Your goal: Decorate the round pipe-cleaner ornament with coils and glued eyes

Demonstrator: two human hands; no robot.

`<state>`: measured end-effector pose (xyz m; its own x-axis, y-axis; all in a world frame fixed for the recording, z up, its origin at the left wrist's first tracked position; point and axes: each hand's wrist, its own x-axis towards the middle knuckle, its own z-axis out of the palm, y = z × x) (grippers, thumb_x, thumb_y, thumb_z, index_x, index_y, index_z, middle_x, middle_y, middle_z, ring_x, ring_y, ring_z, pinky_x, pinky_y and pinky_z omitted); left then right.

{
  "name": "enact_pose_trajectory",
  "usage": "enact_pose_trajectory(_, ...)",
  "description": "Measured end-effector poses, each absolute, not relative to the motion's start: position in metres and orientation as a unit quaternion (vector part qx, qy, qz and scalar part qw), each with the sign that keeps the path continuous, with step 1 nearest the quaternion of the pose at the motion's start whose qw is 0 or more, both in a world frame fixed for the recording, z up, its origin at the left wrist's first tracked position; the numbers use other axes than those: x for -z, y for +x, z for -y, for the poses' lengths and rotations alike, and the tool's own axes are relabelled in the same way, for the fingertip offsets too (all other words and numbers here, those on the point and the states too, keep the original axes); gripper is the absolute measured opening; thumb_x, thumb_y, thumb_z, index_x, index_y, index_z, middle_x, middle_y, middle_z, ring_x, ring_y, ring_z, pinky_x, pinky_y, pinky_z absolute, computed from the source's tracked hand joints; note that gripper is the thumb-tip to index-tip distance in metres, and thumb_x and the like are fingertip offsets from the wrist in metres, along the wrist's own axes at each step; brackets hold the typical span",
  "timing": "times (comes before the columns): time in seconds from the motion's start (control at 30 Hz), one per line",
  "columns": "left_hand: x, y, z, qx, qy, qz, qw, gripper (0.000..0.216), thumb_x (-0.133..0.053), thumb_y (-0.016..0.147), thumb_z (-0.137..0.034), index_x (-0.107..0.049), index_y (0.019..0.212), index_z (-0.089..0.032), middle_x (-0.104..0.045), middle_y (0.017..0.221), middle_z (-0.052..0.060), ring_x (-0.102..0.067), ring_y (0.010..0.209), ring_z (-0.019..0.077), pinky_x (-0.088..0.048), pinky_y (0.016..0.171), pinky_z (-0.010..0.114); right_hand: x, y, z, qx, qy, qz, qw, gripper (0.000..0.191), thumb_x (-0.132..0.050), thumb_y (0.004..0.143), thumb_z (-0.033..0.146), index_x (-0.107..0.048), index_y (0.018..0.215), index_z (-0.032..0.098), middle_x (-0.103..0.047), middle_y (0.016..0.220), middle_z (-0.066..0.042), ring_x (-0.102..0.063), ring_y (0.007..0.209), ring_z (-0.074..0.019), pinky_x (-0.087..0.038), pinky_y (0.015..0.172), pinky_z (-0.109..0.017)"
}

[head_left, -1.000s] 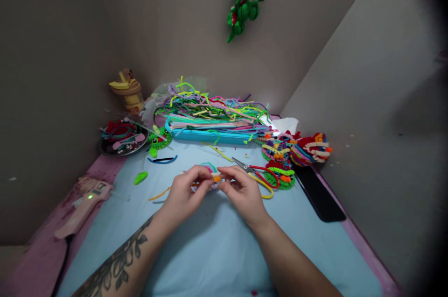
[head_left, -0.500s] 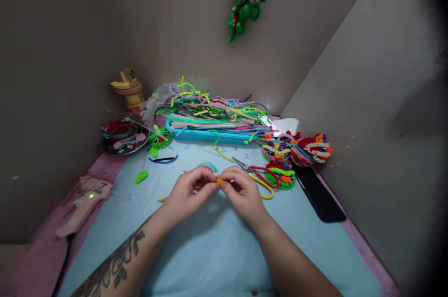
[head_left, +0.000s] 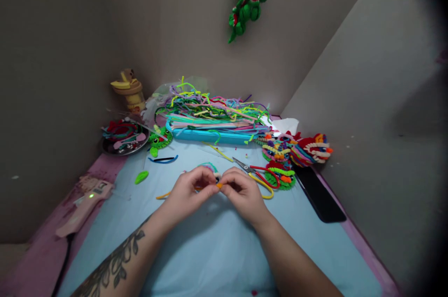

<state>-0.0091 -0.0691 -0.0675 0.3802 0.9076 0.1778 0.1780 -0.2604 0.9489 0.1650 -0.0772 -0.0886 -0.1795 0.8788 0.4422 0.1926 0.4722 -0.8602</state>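
Observation:
My left hand (head_left: pixel 189 192) and my right hand (head_left: pixel 241 193) meet above the light blue table cover (head_left: pixel 217 250), fingertips pinched together on an orange pipe cleaner (head_left: pixel 218 186). Its long tail (head_left: pixel 163 194) trails left across the cover. Just behind my fingers lies a small multicoloured pipe-cleaner piece (head_left: pixel 209 166), partly hidden by them. Scissors with red and yellow handles (head_left: pixel 257 173) rest right beside my right hand.
A teal tray heaped with coloured pipe cleaners (head_left: pixel 213 119) stands at the back. Finished pipe-cleaner figures (head_left: pixel 297 150) and a black phone (head_left: pixel 320 193) lie right. A dish of pieces (head_left: pixel 122 136), a green frog figure (head_left: pixel 159 139) and a pink glue gun (head_left: pixel 84 203) lie left.
Both hands dipped slightly toward me and closer together. The orange tail shifted a little on the cover. Nothing else moved.

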Motion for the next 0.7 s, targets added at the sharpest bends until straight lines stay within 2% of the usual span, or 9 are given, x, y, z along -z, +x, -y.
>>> enact_pose_trajectory(0.17, 0.0673, -0.0084, 0.0694, -0.385, 0.688, -0.392, 0.474, 0.01, -0.062, 0.08, -0.025, -0.058, 0.079, -0.016, -0.061, 0.076, 0.001, -0.057, 0.068, 0.0118, -0.046, 0.06, 0.022, 0.0885, 0.1645, 0.0771, -0.338, -0.387, 0.689, 0.511, 0.009, -0.062, 0.082, 0.018, -0.065, 0.075, 0.022, -0.062, 0.075, -0.002, -0.058, 0.074, -0.0163, -0.047, 0.066, -0.029)
enact_pose_trajectory(0.37, 0.0657, -0.009, 0.0694, -0.38, 0.69, -0.393, 0.475, 0.011, -0.061, 0.081, -0.026, -0.059, 0.079, -0.015, -0.061, 0.076, 0.002, -0.056, 0.069, 0.0126, -0.046, 0.062, 0.023, 0.0889, 0.1639, 0.0769, -0.345, -0.391, 0.687, 0.505, 0.006, -0.061, 0.083, 0.022, -0.067, 0.084, 0.022, -0.064, 0.081, -0.004, -0.06, 0.077, -0.0169, -0.048, 0.066, -0.029)
enact_pose_trajectory(0.7, 0.0653, -0.0101, 0.0674, -0.363, 0.673, -0.388, 0.514, 0.013, -0.066, 0.076, -0.025, -0.058, 0.073, -0.015, -0.057, 0.07, -0.001, -0.052, 0.064, 0.0112, -0.042, 0.059, 0.022, 0.0857, 0.1677, 0.0763, -0.371, -0.376, 0.7, 0.481, 0.007, -0.061, 0.081, 0.019, -0.064, 0.075, 0.021, -0.06, 0.075, -0.002, -0.057, 0.07, -0.015, -0.045, 0.061, -0.027)
